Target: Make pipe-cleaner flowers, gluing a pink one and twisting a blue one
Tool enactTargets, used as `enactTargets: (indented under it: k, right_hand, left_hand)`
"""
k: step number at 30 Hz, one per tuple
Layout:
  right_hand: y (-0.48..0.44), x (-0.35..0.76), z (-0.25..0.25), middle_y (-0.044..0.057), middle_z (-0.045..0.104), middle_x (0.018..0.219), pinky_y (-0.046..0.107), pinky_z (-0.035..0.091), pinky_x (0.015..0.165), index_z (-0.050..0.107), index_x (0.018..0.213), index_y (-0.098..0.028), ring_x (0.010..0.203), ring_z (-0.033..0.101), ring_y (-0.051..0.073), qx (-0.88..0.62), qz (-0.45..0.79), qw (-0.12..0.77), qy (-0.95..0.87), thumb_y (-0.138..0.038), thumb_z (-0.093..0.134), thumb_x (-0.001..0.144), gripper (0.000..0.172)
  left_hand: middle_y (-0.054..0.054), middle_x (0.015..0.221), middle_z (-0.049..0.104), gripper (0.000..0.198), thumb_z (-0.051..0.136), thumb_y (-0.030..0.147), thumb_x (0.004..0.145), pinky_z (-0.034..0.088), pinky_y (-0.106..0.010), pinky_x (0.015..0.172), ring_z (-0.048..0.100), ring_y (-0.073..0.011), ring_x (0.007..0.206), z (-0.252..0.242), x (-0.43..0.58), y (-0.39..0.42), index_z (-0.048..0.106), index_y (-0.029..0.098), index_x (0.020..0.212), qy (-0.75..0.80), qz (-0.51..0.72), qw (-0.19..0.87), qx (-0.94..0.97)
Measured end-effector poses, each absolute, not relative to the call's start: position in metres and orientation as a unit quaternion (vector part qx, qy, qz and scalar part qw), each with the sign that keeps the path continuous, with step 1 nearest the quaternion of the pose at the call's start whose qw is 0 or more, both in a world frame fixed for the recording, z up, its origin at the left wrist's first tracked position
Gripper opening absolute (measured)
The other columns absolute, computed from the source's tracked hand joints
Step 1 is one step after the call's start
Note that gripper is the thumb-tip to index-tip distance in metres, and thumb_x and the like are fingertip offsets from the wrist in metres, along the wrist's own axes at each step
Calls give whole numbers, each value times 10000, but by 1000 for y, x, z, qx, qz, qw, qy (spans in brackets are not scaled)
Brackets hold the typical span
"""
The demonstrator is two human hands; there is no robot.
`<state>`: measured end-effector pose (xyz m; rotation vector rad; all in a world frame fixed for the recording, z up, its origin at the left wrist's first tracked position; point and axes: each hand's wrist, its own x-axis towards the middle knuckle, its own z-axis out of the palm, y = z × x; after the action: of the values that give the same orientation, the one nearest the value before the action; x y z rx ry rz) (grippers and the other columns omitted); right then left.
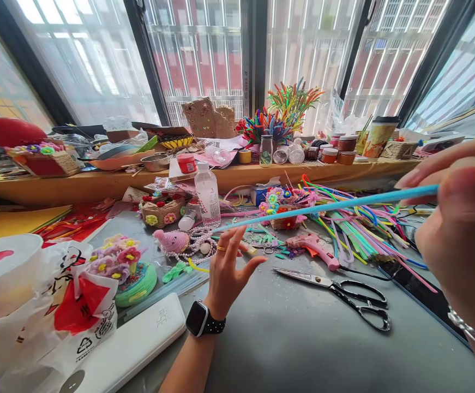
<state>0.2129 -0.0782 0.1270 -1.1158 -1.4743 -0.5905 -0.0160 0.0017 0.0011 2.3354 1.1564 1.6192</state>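
Note:
My right hand (462,234), close to the camera at the right edge, pinches one end of a long light-blue pipe cleaner (335,204). The pipe cleaner slants down to the left across the view, and its far end reaches the fingertips of my left hand (227,267). That hand is raised above the table with thumb and fingers apart; whether its fingertips touch the pipe cleaner I cannot tell. Black-handled scissors (335,289) lie on the grey table between my hands. Behind them is a pink glue gun (313,248). Loose pipe cleaners (360,234) in many colours are heaped at the right.
A white power bank (139,344) and a plastic bag (77,311) occupy the left. Nearby are a green fuzzy flower piece (139,284), a clear bottle (207,196) and a pink crocheted figure (172,241). A dark phone (421,297) lies at right. Jars (346,144) line the sill.

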Motion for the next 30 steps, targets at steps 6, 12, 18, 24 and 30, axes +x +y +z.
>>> enactTargets:
  k: [6, 12, 18, 24, 30]
  right_hand:
    - [-73, 197, 143, -21, 548, 713, 278, 402, 531, 543, 657, -256, 630, 528, 117, -380, -181, 480, -770, -216, 461, 773, 147]
    - [-53, 240, 115, 3, 555, 803, 264, 422, 661, 578, 722, -229, 746, 535, 130, -431, -63, 365, -823, -260, 470, 783, 128]
    - [-39, 282, 94, 21, 602, 866, 282, 428, 724, 608, 790, -231, 812, 555, 166, -510, -28, 264, -818, -409, 421, 781, 258]
    - [-29, 388, 51, 4, 653, 711, 275, 410, 533, 621, 745, -251, 563, 575, 172, -741, -86, 136, -652, -425, 512, 677, 216]
    - [-36, 427, 13, 6, 662, 686, 280, 424, 550, 628, 700, -269, 629, 606, 203, -751, -51, 98, -651, -383, 503, 686, 169]
  left_hand:
    - [-39, 841, 604, 425, 578, 281, 704, 447, -243, 572, 525, -91, 560, 6, -14, -2, 454, 221, 1106, 333, 554, 241, 724]
    - [3, 610, 590, 293, 517, 380, 729, 390, -196, 428, 492, -80, 462, 11, -17, 2, 557, 171, 930, 192, 578, 538, 583]
    - [-6, 630, 616, 167, 519, 293, 747, 432, -190, 486, 532, -72, 492, 11, -18, 5, 608, 152, 738, 247, 613, 554, 506]
    - [-17, 718, 644, 141, 562, 233, 714, 472, -203, 554, 560, -81, 558, 13, -22, 7, 621, 162, 821, 278, 600, 562, 498]
    - [-56, 719, 672, 200, 589, 268, 683, 492, -258, 537, 581, -115, 517, 12, -19, 8, 630, 131, 823, 329, 576, 556, 501]
